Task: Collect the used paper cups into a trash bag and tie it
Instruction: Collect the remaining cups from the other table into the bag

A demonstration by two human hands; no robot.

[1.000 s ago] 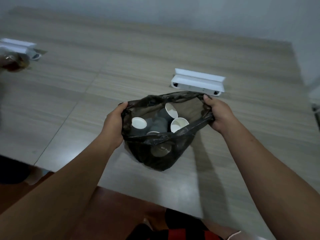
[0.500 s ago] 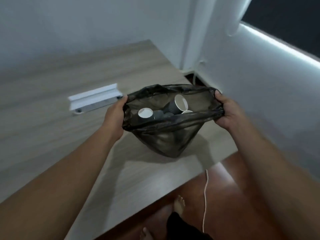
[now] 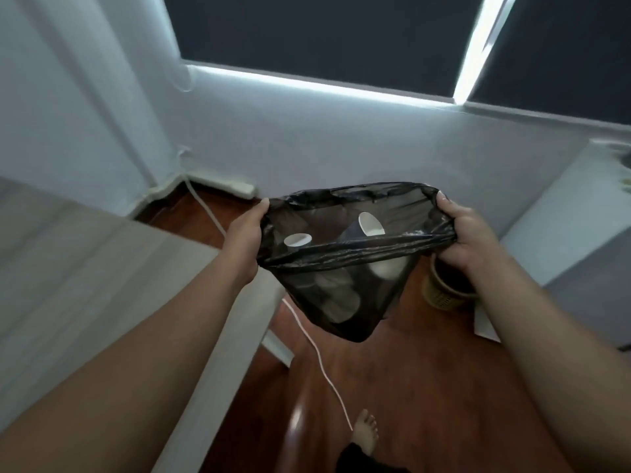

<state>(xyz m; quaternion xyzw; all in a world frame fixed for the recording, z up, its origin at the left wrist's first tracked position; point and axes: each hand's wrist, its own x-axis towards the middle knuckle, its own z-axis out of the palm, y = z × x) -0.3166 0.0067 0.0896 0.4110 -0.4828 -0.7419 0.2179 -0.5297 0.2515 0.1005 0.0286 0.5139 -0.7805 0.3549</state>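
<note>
A thin black trash bag [image 3: 345, 298] hangs in the air above the wooden floor, its mouth stretched wide. My left hand [image 3: 244, 238] grips the left side of its rim and my right hand [image 3: 464, 233] grips the right side. Inside lie several paper cups: one white rim [image 3: 297, 239] shows at the left, another cup [image 3: 370, 224] leans near the middle, and more show dimly through the plastic lower down.
The light wooden table [image 3: 112, 268] lies at the left, its corner just under my left wrist. A wicker basket [image 3: 444, 288] stands on the red-brown floor beyond the bag. A white cable [image 3: 321, 360] trails across the floor. My bare foot [image 3: 365, 435] is at the bottom; a grey cabinet [image 3: 580, 268] is at the right.
I have turned right, away from the table. The bag has swung off the tabletop and now hangs over the floor. Both hands keep the same grip on the rim.
</note>
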